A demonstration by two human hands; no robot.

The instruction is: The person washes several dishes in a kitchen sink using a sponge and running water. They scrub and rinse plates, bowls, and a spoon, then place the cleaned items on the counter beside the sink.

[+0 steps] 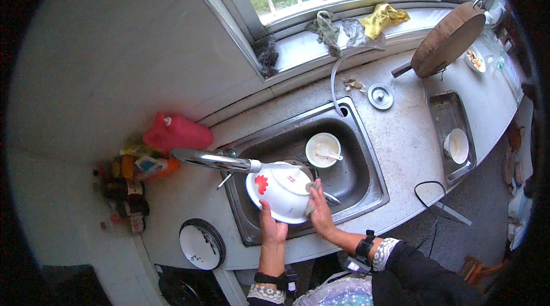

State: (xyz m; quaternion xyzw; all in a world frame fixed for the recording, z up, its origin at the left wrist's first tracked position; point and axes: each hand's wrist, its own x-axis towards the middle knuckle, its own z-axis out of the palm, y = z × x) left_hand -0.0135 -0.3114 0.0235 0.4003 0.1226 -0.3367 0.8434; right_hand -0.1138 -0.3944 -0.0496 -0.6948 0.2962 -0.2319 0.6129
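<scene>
Over the sink (369, 173), a large white enamel-like or ceramic bowl (281, 194) with a red flower print is tipped so its outer side and base face up. My left hand (273, 225) grips its near rim, thumb on the outside. With my right hand (320, 209) I press a greyish-green scrubbing cloth (309, 210) against the bowl's right side. The chrome faucet (219, 161) reaches over the bowl. Behind, a small white bowl (313, 156) holding a white spoon (330, 154) stands in the sink. A metal utensil end (332, 198) shows beside my right hand, mostly hidden.
Stacked plates (200, 246) sit at the counter's left front. A pink jug (178, 134) and bottles (135, 194) line the wall. Rightward are a strainer lid (380, 96), a wok (449, 40) leaning near the window, and a smaller basin (442, 110) with a bowl (456, 146).
</scene>
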